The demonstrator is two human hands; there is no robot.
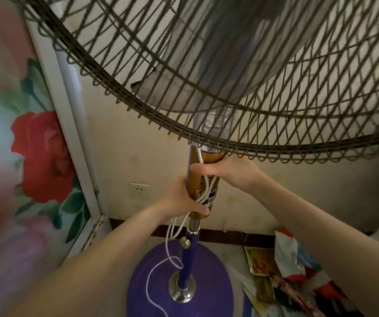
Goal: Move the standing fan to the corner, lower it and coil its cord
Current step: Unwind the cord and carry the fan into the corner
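The standing fan fills the view: a dark wire cage (206,76) up top, a gold control column (203,179) below it, a purple pole (187,259) and a round purple base (152,282) on the floor. A white cord (170,234) is looped around the gold column and hangs down in loops onto the base. My left hand (181,200) grips the lower part of the column over the cord. My right hand (227,172) clasps the upper part just under the cage, thumb pressing on the cord.
The fan stands close to a cream wall with a white socket (139,189). A white-framed panel with a red rose print (42,154) is on the left. Papers and colourful packets (282,277) lie on the floor to the right of the base.
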